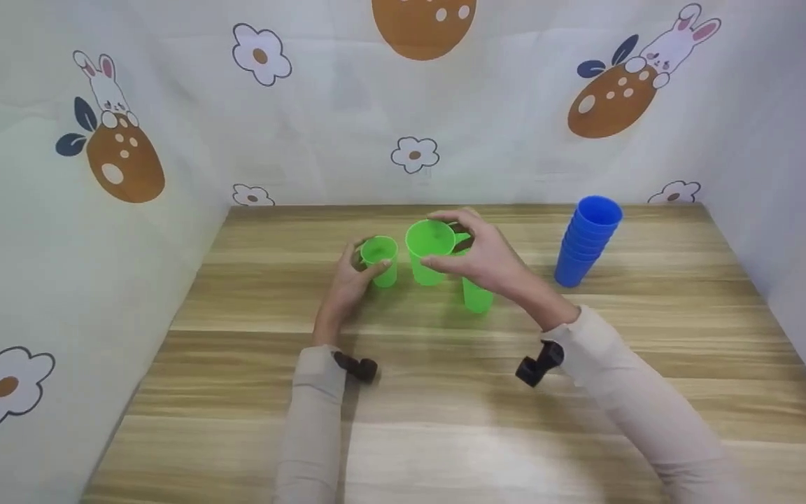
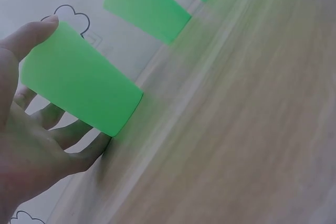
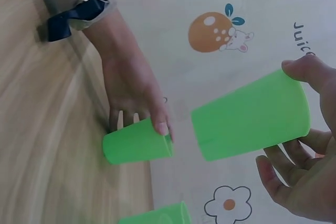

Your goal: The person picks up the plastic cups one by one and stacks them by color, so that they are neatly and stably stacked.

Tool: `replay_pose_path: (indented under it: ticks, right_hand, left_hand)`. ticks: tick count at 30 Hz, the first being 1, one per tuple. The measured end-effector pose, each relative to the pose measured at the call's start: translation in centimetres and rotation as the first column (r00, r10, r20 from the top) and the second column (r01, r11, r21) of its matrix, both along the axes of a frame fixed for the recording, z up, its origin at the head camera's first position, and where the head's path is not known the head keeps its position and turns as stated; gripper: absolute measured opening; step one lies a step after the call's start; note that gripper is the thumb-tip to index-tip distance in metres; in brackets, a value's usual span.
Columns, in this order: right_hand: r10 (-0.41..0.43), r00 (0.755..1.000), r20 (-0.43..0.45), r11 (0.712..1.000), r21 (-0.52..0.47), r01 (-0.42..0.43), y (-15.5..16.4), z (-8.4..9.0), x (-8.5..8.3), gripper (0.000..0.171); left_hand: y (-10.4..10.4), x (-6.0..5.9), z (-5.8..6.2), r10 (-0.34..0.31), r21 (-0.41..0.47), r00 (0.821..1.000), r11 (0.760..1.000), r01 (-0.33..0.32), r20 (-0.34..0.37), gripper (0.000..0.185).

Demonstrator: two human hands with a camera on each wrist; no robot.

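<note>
1. My left hand (image 1: 347, 283) has its grip curled round the small green cup (image 1: 380, 260), thumb at the rim, fingers on the far side; the cup stands upright on the counter (image 1: 445, 392), left of centre.
2. My right hand (image 1: 487, 259) pinches the larger green cup (image 1: 429, 250) at the rim, thumb on the near side and fingers over the far side. The right wrist view shows it off the counter.
3. A third green cup (image 1: 477, 295) stands just right of that one, partly hidden under my right hand.
4. The two cups I can see into look empty (the third's mouth is covered).
5. A blue cup stack (image 1: 586, 241) leans slightly, well apart to the right, near the back edge.
6. The green cups sit mid-counter towards the back. The patterned cloth walls (image 1: 95, 210) close off the left, back and right edges.
7. Open wood lies in front of the cups, between my sleeves (image 1: 312, 420).
</note>
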State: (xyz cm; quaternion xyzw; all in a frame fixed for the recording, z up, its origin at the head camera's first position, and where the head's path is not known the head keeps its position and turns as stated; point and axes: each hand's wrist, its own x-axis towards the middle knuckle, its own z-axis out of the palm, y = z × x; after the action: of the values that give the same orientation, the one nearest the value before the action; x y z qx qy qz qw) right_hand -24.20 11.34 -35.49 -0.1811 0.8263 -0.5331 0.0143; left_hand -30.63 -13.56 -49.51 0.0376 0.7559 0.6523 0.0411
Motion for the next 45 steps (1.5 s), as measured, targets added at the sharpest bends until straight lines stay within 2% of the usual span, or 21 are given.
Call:
replay_pose_path:
  ticks: [6, 13, 19, 25, 29, 35, 42, 45]
  right_hand:
    - [-0.008, 1.0, -0.013, 1.0, -0.021, 0.008, -2.1, 0.4, -1.8, 0.066]
    - [-0.016, 1.0, 0.012, 1.0, -0.022, 0.016, -4.6, 0.1, -3.7, 0.07]
    - [-0.012, 0.999, 0.052, 1.0, -0.015, 0.013, -6.0, -0.6, -5.2, 0.074]
    - [-0.022, 0.999, 0.045, 1.0, 0.006, 0.022, -7.0, -1.3, -6.1, 0.074]
    - [-0.041, 0.998, 0.043, 0.999, 0.027, 0.04, -7.6, -2.1, -6.6, 0.074]
    - [-0.071, 0.995, 0.067, 0.996, 0.051, 0.068, -8.6, -3.9, -6.9, 0.073]
    - [-0.101, 0.984, 0.148, 0.995, 0.032, 0.098, -9.3, -5.7, -6.9, 0.076]
    - [-0.101, 0.983, 0.151, 0.994, 0.046, 0.095, -9.4, -6.0, -6.8, 0.075]
  left_hand:
    - [-0.3, 0.1, -0.2, -0.014, -0.017, 1.0, 1.0, 0.014, -0.002, 0.072]
    - [-0.3, 0.1, -0.3, -0.023, -0.009, 1.0, 1.0, 0.023, -0.008, 0.071]
    - [-0.1, 0.2, -0.3, -0.01, -0.026, 1.0, 1.0, 0.011, 0.026, 0.075]
    - [-0.1, 0.1, 0.1, -0.006, -0.074, 0.999, 0.997, 0.009, 0.051, 0.083]
    - [-0.1, 0.0, 0.2, -0.013, -0.084, 0.998, 0.996, 0.018, 0.059, 0.082]
    - [-0.3, -0.3, 0.1, -0.035, -0.027, 0.999, 0.999, 0.036, 0.032, 0.076]
    - [-0.3, -0.2, 0.1, -0.032, -0.039, 0.999, 0.999, 0.034, 0.03, 0.087]
    - [-0.4, -0.2, 0.1, -0.026, -0.042, 0.999, 0.999, 0.027, 0.022, 0.084]
